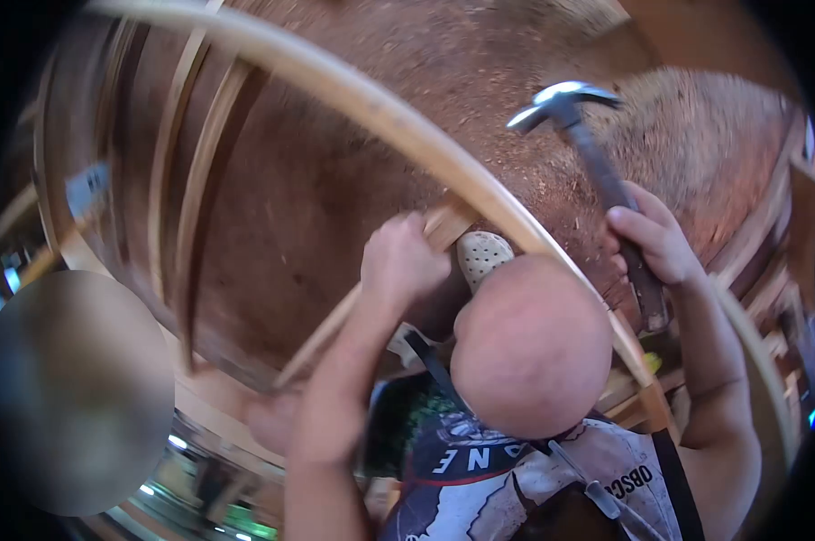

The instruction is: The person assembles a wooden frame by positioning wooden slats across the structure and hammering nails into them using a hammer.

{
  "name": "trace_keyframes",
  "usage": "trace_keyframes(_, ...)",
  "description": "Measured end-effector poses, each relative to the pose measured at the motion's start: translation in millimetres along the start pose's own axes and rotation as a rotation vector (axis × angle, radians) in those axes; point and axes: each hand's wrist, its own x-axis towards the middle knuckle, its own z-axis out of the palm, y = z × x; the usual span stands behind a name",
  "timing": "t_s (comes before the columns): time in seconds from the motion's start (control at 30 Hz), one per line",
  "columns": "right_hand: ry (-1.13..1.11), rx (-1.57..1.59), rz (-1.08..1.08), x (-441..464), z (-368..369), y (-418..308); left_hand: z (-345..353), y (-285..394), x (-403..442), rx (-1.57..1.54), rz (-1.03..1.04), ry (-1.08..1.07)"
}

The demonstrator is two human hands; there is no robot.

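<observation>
On the right in the head view, the right hand [653,236] is curled around the worn, dark handle of a claw hammer [595,160], its shiny, curved metal head held apart from the rail. To its left, the left hand [406,259] is bunched in a fist around a flat wooden slat [451,224], whose far end lies at a long, smooth, pale rail [466,176] that looks bowed. Farther left run 2 slim uprights [209,162]. Rough, red-brown dirt [317,180] spreads behind; a pale clog [481,251] dotted with holes sits near the left hand.
</observation>
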Motion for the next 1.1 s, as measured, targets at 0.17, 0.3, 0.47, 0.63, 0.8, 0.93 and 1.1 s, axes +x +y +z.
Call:
trace_keyframes(0.17, -0.010, -0.253, -0.027, -8.0, 22.1, 18.8, -2.6, -13.8, -3.4, -0.130, 0.057, 0.045)
trace_keyframes(0.3, 0.177, -0.432, 0.000, -18.0, 42.5, 9.2, -9.5, -18.2, -5.2, -0.228, 0.120, -0.011)
trace_keyframes(0.47, 0.193, -1.267, -0.121, -33.0, 99.3, 55.7, -13.1, -35.3, 4.8, -0.351, 0.233, -0.222)
trace_keyframes(0.63, 0.360, -1.302, -0.258, -48.4, 105.8, 116.6, -4.7, -45.3, 7.3, -0.320, 0.304, -0.205)
trace_keyframes(0.8, 0.830, -1.079, -0.314, -95.1, 37.4, 163.1, 4.0, -45.0, 12.0, -0.331, 0.356, -0.152)
trace_keyframes(0.93, 1.054, -0.795, -0.303, -125.4, 8.5, 213.3, 3.2, -38.3, 13.4, -0.380, 0.286, -0.122)
trace_keyframes(1.1, 1.240, -0.292, -0.422, -110.5, -29.7, 300.6, -2.7, -36.3, 3.9, -0.387, 0.262, -0.154)
